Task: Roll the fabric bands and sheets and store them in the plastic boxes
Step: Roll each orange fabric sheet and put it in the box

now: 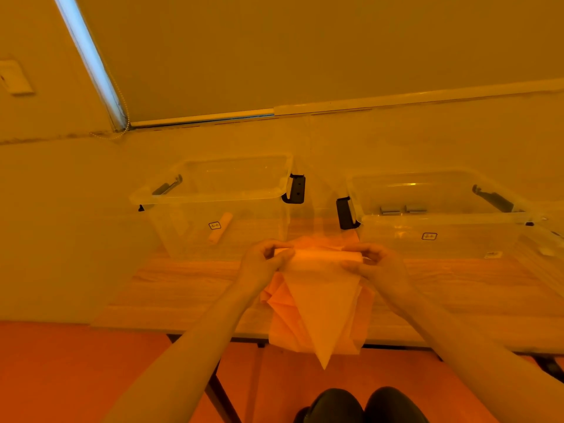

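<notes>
Right now my left hand and right hand each pinch an end of the fabric sheet, half rolled at the tabletop's near edge, before the two boxes. Its loose tail overhangs that edge; I reckon its drag could skew or unwind the roll.

A plain room — wooden table against a wall, roller blind above.
</notes>
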